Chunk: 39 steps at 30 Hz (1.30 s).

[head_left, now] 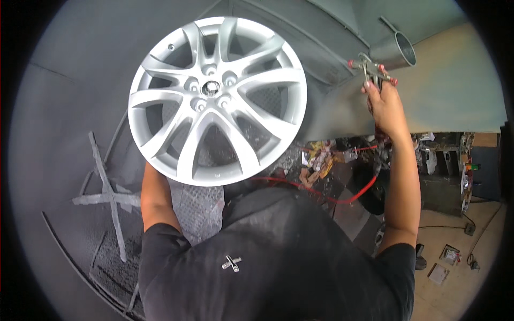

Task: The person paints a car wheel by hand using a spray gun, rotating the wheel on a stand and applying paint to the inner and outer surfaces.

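A silver multi-spoke alloy wheel [241, 167] fills the upper left of the head view, face up. My left forearm [157, 200] runs up beneath its lower left edge; the wheel hides that hand, so its grip is unseen. At upper right, my right hand [384, 109] is closed on a metal spray gun [375, 70] with red knobs, held upright beside the wheel and apart from it. A red hose [353, 197] curves below my right hand.
Above the gun is a metal cylinder [391, 49] beside a board [455, 75]. Cluttered rags and scraps [318, 163] lie below. At right are dark shelves [444, 182] and cords [471, 230] on the floor. A taped cross [111, 198] marks the grey surface at left.
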Available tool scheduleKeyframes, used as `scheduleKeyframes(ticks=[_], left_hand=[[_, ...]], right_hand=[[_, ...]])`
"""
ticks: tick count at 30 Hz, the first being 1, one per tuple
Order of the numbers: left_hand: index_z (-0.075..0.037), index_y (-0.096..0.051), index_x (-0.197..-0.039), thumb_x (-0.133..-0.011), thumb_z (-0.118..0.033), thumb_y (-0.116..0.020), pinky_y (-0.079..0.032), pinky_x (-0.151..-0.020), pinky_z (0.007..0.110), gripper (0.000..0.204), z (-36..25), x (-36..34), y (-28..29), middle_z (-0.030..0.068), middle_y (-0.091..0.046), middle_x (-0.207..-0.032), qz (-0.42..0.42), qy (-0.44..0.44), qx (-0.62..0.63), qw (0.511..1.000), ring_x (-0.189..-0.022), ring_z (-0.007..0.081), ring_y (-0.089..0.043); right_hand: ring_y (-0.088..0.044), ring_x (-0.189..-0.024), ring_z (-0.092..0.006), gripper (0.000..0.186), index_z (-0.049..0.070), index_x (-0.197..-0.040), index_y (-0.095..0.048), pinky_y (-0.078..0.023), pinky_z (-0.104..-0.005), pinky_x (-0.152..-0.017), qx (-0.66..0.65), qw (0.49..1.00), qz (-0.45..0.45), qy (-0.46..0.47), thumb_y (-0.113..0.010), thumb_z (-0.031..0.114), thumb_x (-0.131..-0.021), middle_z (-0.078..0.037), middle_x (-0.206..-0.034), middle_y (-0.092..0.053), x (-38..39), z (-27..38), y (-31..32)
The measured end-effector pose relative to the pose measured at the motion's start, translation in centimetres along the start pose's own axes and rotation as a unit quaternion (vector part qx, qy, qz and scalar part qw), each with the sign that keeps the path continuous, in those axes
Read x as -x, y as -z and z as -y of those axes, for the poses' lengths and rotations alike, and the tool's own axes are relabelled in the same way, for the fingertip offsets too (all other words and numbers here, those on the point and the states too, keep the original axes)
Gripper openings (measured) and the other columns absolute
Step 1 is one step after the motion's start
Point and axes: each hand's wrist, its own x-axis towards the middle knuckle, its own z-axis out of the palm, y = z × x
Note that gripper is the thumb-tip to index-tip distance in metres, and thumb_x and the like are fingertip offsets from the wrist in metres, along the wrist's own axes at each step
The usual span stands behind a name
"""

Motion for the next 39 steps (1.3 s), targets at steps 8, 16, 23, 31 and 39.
scheduleKeyframes(ticks=[8,16,23,31,39], left_hand=[[0.000,-0.064,-0.127,-0.100,-0.030,-0.057,-0.052,-0.095,0.043,0.042,2.6,17.9,-0.7,0.0137,-0.071,-0.116,-0.054,0.055,0.124,0.989,-0.105,0.0278,-0.067],[-0.005,-0.065,-0.118,-0.105,-0.032,-0.051,-0.054,-0.076,0.032,0.033,0.5,38.9,-12.6,0.0039,-0.070,-0.103,0.240,0.408,0.308,0.825,-0.086,0.0160,-0.065],[-0.005,-0.069,-0.118,-0.101,-0.016,-0.058,-0.050,-0.068,0.028,0.022,-1.0,40.3,-12.1,0.0045,-0.071,-0.105,0.447,0.357,0.029,0.820,-0.081,0.0139,-0.063],[-0.005,-0.066,-0.115,-0.100,-0.033,-0.058,-0.048,-0.066,0.035,0.034,4.7,25.4,-1.2,0.0088,-0.069,-0.098,0.042,0.317,0.098,0.942,-0.072,0.0178,-0.058],[-0.008,-0.063,-0.122,-0.103,-0.044,-0.047,-0.050,-0.079,0.038,0.044,2.4,32.7,-9.1,0.0053,-0.067,-0.115,-0.057,0.284,0.280,0.915,-0.099,0.0199,-0.061]], right_hand=[[-0.057,-0.069,-0.0265,0.028,-0.003,-0.090,-0.061,-0.044,-0.0395,-0.064,0.016,0.998,0.031,0.059,-0.056,0.021,-0.104,-0.015,-0.074,-0.058,3.7,-5.7,-1.5],[-0.046,-0.056,-0.0143,0.027,0.001,-0.092,-0.054,-0.039,-0.0340,-0.054,-0.047,0.988,0.094,0.115,-0.052,0.024,-0.107,-0.003,-0.063,-0.047,7.2,-6.7,-0.8],[-0.049,-0.056,-0.0159,0.027,0.001,-0.094,-0.055,-0.040,-0.0352,-0.054,-0.052,0.978,0.120,0.164,-0.053,0.024,-0.106,-0.004,-0.063,-0.051,8.2,-8.1,-0.7],[-0.058,-0.070,-0.0195,0.021,-0.003,-0.112,-0.057,-0.048,-0.0357,-0.067,-0.180,0.955,0.227,0.071,-0.053,0.016,-0.105,-0.009,-0.084,-0.063,9.9,-8.2,-1.0],[-0.048,-0.059,-0.0073,0.016,0.000,-0.111,-0.057,-0.042,-0.0262,-0.055,-0.233,0.964,0.085,0.099,-0.052,0.014,-0.106,-0.002,-0.084,-0.061,5.1,-11.5,-3.1]])
